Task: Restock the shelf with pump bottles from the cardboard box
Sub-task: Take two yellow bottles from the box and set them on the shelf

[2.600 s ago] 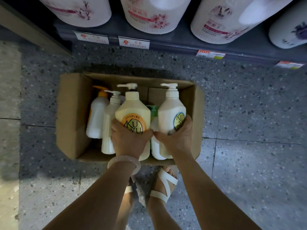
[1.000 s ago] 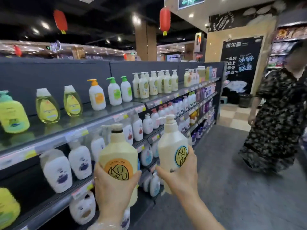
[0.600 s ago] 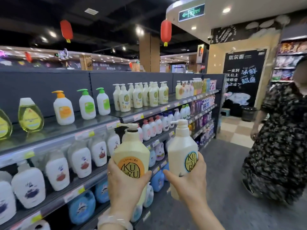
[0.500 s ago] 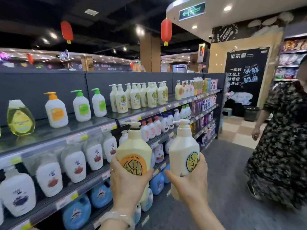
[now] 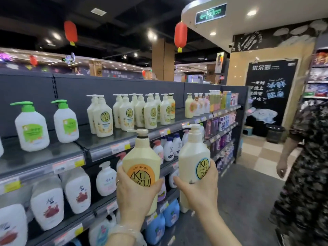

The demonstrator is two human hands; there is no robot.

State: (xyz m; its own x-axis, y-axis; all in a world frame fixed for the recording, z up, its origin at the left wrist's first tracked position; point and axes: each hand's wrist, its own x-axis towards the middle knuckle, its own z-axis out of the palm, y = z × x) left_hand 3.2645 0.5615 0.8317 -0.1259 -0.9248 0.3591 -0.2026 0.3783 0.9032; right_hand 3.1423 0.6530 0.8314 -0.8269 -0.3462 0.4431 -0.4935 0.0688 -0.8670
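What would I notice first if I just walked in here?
Probably the two big cream pump bottles held up front: the orange-label bottle in the left hand and the blue-label bottle in the right hand. Behind them, matching bottles line the top shelf, and red lanterns hang overhead.

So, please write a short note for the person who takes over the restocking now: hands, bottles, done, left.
Left hand grips the orange-label bottle; right hand grips the blue-label bottle. Both are upright, in the air before the shelves.
Matching cream bottles stand on the top shelf.
Done: two bottles carried to the aisle. Left: set both on the shelf; the box is out of view.
Mind the passer-by on the right.
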